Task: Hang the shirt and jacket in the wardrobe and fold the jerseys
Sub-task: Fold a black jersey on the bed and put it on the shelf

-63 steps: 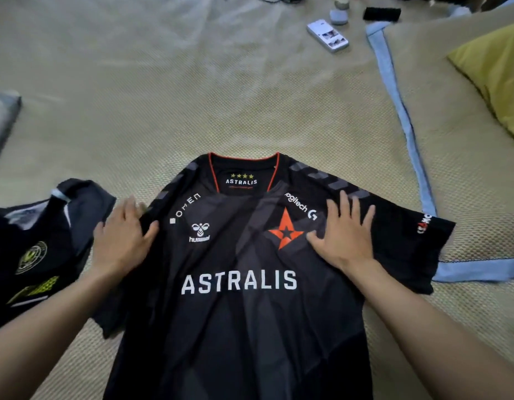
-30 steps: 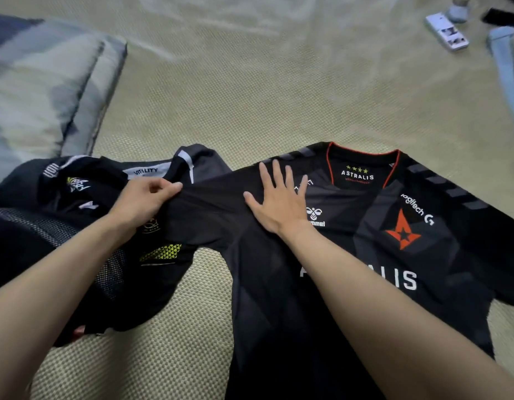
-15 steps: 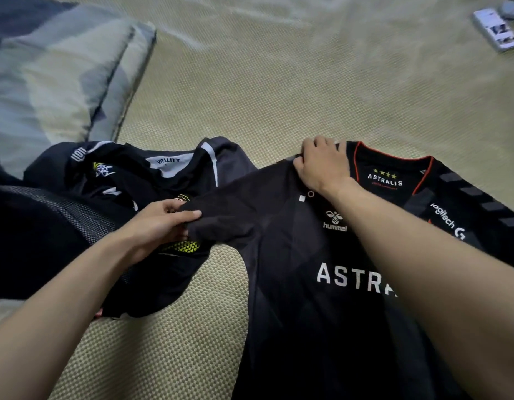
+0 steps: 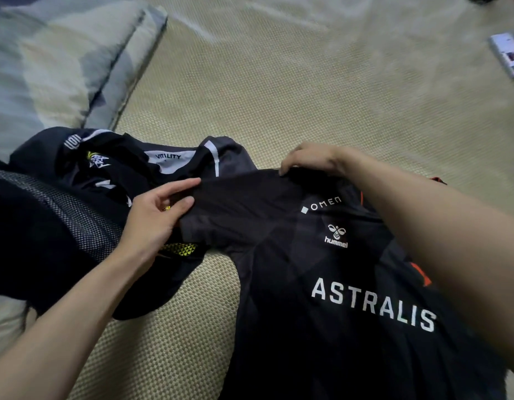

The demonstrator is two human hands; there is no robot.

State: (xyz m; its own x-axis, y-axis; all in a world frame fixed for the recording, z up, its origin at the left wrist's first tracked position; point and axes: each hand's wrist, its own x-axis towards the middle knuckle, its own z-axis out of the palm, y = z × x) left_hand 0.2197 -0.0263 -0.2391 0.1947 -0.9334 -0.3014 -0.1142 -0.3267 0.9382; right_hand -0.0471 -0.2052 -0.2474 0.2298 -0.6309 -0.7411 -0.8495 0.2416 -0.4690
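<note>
My left hand (image 4: 156,217) pinches the sleeve end at centre frame, my right hand (image 4: 310,158) grips the shoulder of the jersey (image 4: 322,284), sleeve stretched crosswise between them.

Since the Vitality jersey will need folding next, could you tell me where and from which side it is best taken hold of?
Probably at the collar end: the Vitality jersey lies crumpled, with its white neck label facing up and uncovered. Come from above on the far side, pinching each shoulder beside the label. Its near part lies under the left hand and the Astralis jersey sleeve.
</note>
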